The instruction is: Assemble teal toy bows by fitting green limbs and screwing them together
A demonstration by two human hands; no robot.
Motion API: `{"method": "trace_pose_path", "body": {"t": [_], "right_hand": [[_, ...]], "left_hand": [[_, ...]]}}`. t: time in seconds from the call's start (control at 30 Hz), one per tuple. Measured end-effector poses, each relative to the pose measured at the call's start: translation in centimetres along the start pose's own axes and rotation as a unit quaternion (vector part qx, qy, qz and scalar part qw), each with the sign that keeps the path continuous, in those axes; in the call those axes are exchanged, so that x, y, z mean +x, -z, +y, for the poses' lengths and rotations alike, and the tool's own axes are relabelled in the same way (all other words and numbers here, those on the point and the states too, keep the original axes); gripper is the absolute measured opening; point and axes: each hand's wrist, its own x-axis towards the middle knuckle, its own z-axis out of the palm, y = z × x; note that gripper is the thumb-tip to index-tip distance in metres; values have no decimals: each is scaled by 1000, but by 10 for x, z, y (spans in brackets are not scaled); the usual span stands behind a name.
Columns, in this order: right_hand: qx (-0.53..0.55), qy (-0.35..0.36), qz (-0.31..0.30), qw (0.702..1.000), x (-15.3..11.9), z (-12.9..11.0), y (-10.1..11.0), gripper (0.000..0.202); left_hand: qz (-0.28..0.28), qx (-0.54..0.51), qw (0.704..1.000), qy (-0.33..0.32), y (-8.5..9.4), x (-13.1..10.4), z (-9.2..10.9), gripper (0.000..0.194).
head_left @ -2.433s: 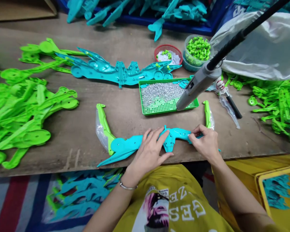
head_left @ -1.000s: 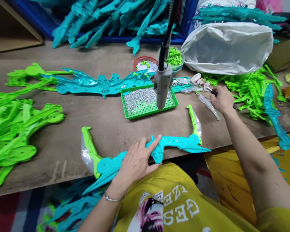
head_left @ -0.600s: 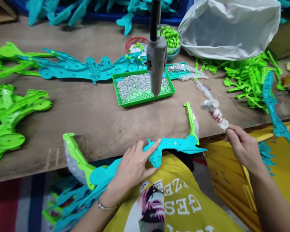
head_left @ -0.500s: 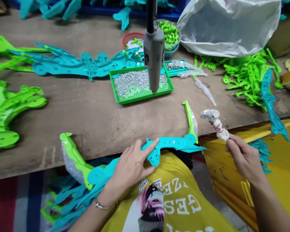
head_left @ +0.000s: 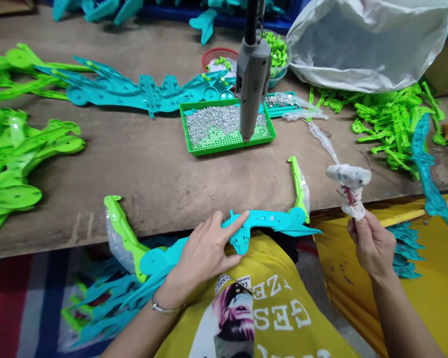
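Observation:
My left hand (head_left: 209,243) lies spread across a long turquoise plastic piece (head_left: 272,220), its index finger stretched along the top and its thumb apart on the near side. The piece rests along the table's front edge. From its left end a green plastic arm (head_left: 129,238) with a clear blade-like part sticks up; a similar green arm (head_left: 297,186) rises at its right end. Closed round a handle, my right hand (head_left: 371,241) holds up a hammer (head_left: 349,176), its head and neck wrapped in white material with red binding. The hammer is apart from the piece.
A grey power screwdriver (head_left: 253,89) hangs above a green tray (head_left: 227,146) of small metal screws. Green parts lie piled at left (head_left: 26,174) and right (head_left: 399,129). A white sack (head_left: 366,74) stands behind. Further turquoise pieces (head_left: 112,298) hang below the table at left.
My right hand has raised the hammer slightly and brought its head nearer the camera. My left hand stays on the turquoise piece. The whole view has shifted a little.

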Motion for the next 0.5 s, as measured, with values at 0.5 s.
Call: {"method": "trace_pose_path", "body": {"t": [0.5], "right_hand": [[-35,14,-21,999,-25,3,21,31]], "left_hand": [[2,-6,1000,-5,-16,-25,10,91]]}}
